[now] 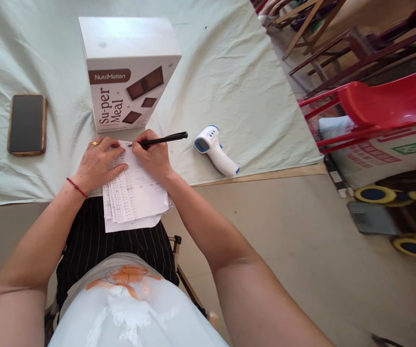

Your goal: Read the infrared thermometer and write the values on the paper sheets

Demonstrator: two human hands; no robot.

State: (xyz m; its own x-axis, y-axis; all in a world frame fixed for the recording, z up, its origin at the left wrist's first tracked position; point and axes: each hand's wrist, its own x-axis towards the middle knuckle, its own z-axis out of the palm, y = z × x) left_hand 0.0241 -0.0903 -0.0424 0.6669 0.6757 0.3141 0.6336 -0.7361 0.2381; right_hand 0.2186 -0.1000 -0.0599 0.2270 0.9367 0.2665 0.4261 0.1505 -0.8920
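Nearest to us, at the bench's [229,58] front edge, lies a stack of papers [133,195] covered in printed rows; its lower end hangs over the edge above our lap. The bench is draped in a pale green cloth [251,120].

Our left hand [97,164] rests flat on the upper left part of the papers, fingers spread and apart, gripping nothing, just pressing the sheets down. A ring sits on one finger and a red cord circles the wrist.

Our right hand [154,156] is closed around a black pen [161,140]. The pen's tip touches the top of the papers and its barrel points away to the right.

Just right of that hand, near the front edge, a white and blue thermometer gun [215,152] lies on its side on the cloth, apart from the pen.

Just behind both hands stands a white box [128,72] printed with the words NutriMotion and Su-per Meal and pictures of brown bars. It is upright and its top is shut, so we cannot tell what is inside.

Toward the left edge of the bench, well apart from the box, a dark phone [27,124] lies flat, screen up.

Beyond the right edge of the bench stand a red plastic chair [392,103] and, farther off, wooden chairs [338,43].
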